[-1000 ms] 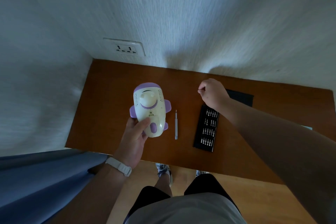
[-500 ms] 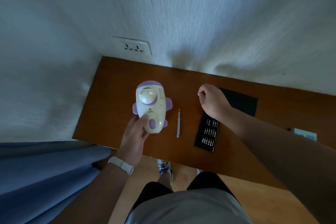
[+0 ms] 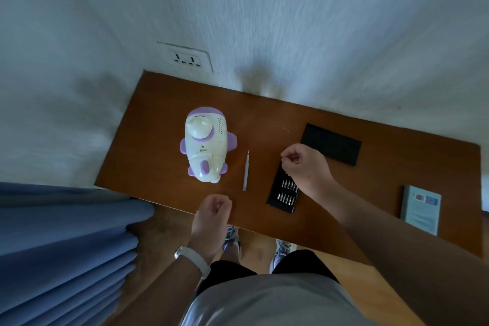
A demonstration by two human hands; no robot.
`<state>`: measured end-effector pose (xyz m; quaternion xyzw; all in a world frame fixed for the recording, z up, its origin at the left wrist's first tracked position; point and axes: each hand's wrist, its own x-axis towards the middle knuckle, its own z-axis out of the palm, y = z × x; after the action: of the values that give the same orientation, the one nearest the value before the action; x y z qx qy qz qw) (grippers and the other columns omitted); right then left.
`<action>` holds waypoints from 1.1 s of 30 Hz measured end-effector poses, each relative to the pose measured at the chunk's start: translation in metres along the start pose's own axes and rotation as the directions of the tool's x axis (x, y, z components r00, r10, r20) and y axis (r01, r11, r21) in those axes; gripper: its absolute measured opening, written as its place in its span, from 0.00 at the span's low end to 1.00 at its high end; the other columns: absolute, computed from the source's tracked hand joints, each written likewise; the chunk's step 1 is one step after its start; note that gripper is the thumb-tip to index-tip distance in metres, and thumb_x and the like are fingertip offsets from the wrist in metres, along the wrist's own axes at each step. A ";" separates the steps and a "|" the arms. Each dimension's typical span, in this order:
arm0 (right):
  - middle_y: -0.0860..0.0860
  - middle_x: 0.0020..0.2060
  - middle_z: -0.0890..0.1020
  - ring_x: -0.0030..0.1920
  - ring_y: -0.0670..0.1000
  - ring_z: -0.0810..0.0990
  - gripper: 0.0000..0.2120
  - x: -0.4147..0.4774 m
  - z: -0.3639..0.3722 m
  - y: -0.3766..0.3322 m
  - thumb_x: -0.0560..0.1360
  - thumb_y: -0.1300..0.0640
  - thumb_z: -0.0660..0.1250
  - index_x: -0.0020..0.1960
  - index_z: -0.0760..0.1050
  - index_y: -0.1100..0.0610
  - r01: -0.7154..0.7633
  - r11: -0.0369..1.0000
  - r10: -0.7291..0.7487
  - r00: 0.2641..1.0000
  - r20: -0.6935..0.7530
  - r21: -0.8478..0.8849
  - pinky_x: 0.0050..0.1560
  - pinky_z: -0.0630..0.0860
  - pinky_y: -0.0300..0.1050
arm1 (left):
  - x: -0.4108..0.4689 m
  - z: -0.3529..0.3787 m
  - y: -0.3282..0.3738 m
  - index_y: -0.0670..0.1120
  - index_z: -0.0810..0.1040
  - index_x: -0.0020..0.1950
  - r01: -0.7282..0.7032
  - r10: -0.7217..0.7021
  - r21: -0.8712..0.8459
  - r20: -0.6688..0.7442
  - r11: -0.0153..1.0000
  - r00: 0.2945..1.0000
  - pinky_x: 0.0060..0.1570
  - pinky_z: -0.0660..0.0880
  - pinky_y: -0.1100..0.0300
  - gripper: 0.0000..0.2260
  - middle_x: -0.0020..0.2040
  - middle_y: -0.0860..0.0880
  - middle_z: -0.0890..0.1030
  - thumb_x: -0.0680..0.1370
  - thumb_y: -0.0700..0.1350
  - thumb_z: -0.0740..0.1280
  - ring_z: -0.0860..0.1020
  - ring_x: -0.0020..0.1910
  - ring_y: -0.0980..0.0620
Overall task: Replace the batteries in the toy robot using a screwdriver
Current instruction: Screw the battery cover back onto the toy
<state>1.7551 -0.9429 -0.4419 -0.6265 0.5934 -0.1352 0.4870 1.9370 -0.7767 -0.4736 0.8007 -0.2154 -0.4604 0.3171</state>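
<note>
Brown table [image 3: 148,140] hard against the white wall, one double wall socket [image 3: 186,57] up at eleven o'clock, blue curtain [image 3: 66,246] crowding in at eight. One toy robot [image 3: 206,144], white and purple, lying flat at ten o'clock on the tabletop, touched by neither hand. One slim grey screwdriver [image 3: 246,171] just at three o'clock of it, apart, lying loose. One open bit case [image 3: 284,193] further toward three, its far end covered by the right hand [image 3: 304,164]. One black lid [image 3: 332,144] at one o'clock of that hand, one pale blue box [image 3: 420,209] out at four. Left hand [image 3: 211,213], white band [image 3: 193,259] on the wrist, hanging over the near edge at six o'clock of the robot, fingers loosely curled, gripping nothing. Right hand bunched over the case, fingertips drawn together: pinching a bit or nothing, impossible to tell. Rows of bits too small to count. Two shoes [image 3: 281,249] below, partly hidden by the table edge and dark shorts.
</note>
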 end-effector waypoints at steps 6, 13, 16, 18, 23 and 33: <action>0.44 0.40 0.84 0.42 0.41 0.82 0.05 -0.026 -0.019 0.012 0.75 0.56 0.71 0.44 0.80 0.46 -0.010 0.998 0.009 1.000 0.009 0.064 0.45 0.78 0.37 | 0.015 0.042 0.027 0.56 0.69 0.60 -0.137 0.158 0.545 0.007 0.828 0.987 0.29 0.65 0.67 0.12 0.42 0.59 0.77 0.81 0.60 0.61 0.76 0.38 0.59; 0.45 0.42 0.86 0.45 0.42 0.84 0.11 -0.052 -0.039 0.028 0.77 0.59 0.70 0.46 0.80 0.42 -0.042 0.975 0.042 0.999 0.005 0.219 0.54 0.81 0.43 | 0.032 0.069 0.044 0.53 0.68 0.57 -0.030 0.142 0.589 -0.145 0.807 0.979 0.35 0.73 0.56 0.09 0.46 0.52 0.75 0.82 0.56 0.60 0.76 0.39 0.48; 0.46 0.43 0.86 0.46 0.41 0.85 0.12 -0.061 -0.049 0.034 0.78 0.61 0.69 0.46 0.80 0.43 -0.071 0.963 0.072 0.997 0.005 0.261 0.53 0.81 0.42 | 0.033 0.076 0.049 0.52 0.69 0.52 -0.003 0.130 0.588 -0.175 0.809 0.976 0.38 0.72 0.53 0.06 0.48 0.52 0.71 0.83 0.53 0.59 0.75 0.40 0.47; 0.46 0.42 0.86 0.45 0.41 0.85 0.11 -0.064 -0.054 0.035 0.78 0.62 0.68 0.46 0.81 0.46 -0.089 0.953 0.090 0.996 0.009 0.288 0.51 0.82 0.39 | 0.032 0.076 0.050 0.51 0.71 0.52 0.023 0.095 0.557 -0.183 0.830 0.979 0.40 0.73 0.53 0.06 0.49 0.51 0.72 0.83 0.52 0.60 0.75 0.41 0.48; 0.47 0.43 0.86 0.47 0.46 0.86 0.08 -0.073 -0.075 0.025 0.78 0.65 0.67 0.47 0.80 0.53 -0.073 0.905 0.075 0.997 0.010 0.418 0.47 0.82 0.38 | 0.002 0.073 0.063 0.52 0.74 0.53 -0.167 0.196 0.409 -0.029 0.897 0.980 0.38 0.76 0.60 0.05 0.48 0.52 0.78 0.83 0.52 0.62 0.79 0.44 0.53; 0.52 0.45 0.87 0.49 0.51 0.86 0.12 -0.098 -0.121 -0.039 0.77 0.64 0.68 0.42 0.81 0.48 0.056 0.752 -0.004 0.997 -0.080 0.657 0.48 0.83 0.43 | -0.072 0.048 0.150 0.55 0.74 0.45 -0.598 0.555 0.231 0.227 0.768 0.801 0.38 0.72 0.72 0.07 0.37 0.55 0.77 0.81 0.45 0.66 0.76 0.37 0.64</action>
<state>1.6631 -0.9189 -0.3127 -0.4192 0.5154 -0.3660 0.6517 1.8526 -0.8520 -0.3423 0.6975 -0.5389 -0.3605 0.3051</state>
